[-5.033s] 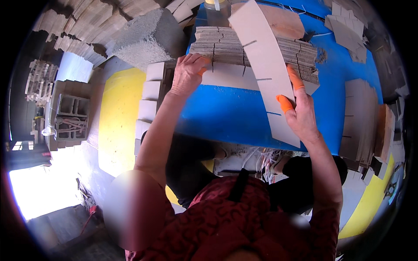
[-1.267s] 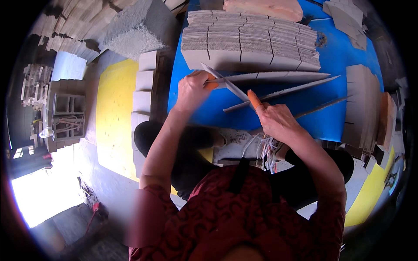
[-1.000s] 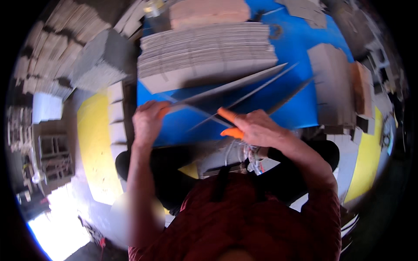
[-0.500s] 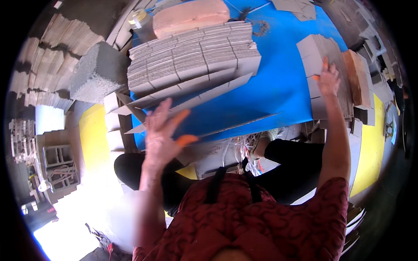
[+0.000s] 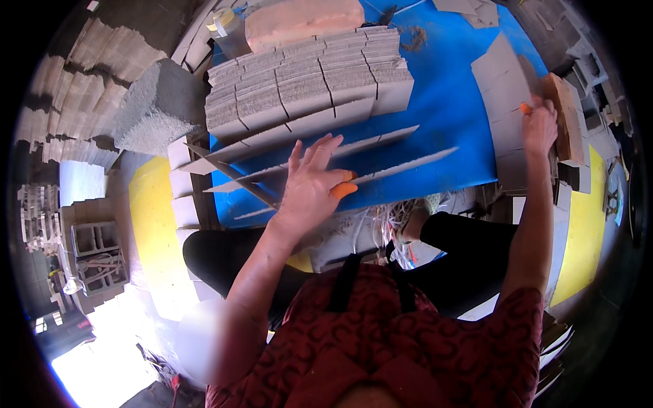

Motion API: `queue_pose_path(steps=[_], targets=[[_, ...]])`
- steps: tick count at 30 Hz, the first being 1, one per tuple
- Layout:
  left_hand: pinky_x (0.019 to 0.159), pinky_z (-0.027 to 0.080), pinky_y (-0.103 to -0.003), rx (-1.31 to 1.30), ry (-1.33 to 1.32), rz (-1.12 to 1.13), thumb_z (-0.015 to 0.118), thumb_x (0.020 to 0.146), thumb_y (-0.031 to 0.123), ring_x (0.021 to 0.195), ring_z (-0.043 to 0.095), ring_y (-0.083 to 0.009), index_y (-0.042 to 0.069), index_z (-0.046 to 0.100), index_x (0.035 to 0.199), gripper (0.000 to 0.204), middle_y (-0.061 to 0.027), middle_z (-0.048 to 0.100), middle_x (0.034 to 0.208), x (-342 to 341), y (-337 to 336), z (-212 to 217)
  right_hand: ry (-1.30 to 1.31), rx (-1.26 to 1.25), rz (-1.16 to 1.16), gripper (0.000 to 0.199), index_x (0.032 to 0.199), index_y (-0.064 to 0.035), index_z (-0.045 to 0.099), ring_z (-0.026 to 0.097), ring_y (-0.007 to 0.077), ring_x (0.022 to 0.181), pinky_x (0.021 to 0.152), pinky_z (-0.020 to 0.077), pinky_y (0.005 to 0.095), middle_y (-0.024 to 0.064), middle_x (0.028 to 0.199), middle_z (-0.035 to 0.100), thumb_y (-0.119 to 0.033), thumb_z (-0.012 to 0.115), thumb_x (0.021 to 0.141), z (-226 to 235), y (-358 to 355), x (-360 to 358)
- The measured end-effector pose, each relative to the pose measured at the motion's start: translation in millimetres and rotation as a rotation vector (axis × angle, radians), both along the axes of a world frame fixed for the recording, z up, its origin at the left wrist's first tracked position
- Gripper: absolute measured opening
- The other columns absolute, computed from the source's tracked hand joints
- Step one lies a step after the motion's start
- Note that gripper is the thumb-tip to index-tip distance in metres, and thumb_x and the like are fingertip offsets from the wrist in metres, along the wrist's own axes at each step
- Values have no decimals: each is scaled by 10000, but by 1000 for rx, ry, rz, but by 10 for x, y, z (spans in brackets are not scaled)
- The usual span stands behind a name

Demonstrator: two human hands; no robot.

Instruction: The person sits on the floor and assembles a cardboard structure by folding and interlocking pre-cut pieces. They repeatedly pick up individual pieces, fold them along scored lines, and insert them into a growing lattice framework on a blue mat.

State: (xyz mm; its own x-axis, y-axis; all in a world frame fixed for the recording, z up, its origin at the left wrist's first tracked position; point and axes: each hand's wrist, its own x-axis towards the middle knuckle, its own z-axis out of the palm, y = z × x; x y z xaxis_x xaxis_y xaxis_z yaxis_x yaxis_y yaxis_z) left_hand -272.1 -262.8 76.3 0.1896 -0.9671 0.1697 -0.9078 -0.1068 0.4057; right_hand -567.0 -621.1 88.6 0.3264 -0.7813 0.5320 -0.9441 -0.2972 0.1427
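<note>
My left hand (image 5: 309, 183) hovers with fingers spread over loose grey cardboard strips (image 5: 401, 164) standing on edge across a blue work surface (image 5: 442, 102). Orange covers sit on its thumb and one finger. Whether it touches a strip I cannot tell. On the right, my right hand (image 5: 541, 129) has its fingers curled at the outer edge of a slit cardboard sheet (image 5: 500, 88), pinching it on top of a stack. An orange cover shows on that hand too. Beyond the strips stands a thick row of packed cardboard pieces (image 5: 306, 81).
An orange-pink brick (image 5: 303, 22) lies behind the packed row, and another brick (image 5: 566, 119) stands beside the right stack. A rough grey block (image 5: 160, 109) and a yellow-lidded jar (image 5: 226, 30) are at the left. Yellow panels (image 5: 153, 231) flank both sides.
My left hand has moved right and slightly up over the strips, which stand differently. My right hand has slid to the stack's outer edge and curled; the top sheet has shifted and tilted.
</note>
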Motion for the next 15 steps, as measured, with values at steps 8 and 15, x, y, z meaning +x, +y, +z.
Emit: queue_pose_path(steps=[8, 15], targets=[[1159, 222, -524, 35, 38, 43, 794, 752, 206, 1320, 457, -235, 213, 786, 906, 154, -57, 521, 1368, -2, -62, -71, -771, 440, 673, 516, 1340, -57, 557, 661, 196, 980, 854, 516, 313, 150, 1137, 669, 109, 472, 859, 283, 1053, 546], [1133, 225, -564, 8, 67, 25, 778, 742, 218, 1319, 442, -251, 194, 771, 863, 124, -70, 527, 1331, -27, -67, -107, -797, 577, 820, 581, 1373, -44, 505, 647, 189, 1054, 919, 502, 316, 135, 1178, 661, 177, 481, 837, -47, 1342, 856]])
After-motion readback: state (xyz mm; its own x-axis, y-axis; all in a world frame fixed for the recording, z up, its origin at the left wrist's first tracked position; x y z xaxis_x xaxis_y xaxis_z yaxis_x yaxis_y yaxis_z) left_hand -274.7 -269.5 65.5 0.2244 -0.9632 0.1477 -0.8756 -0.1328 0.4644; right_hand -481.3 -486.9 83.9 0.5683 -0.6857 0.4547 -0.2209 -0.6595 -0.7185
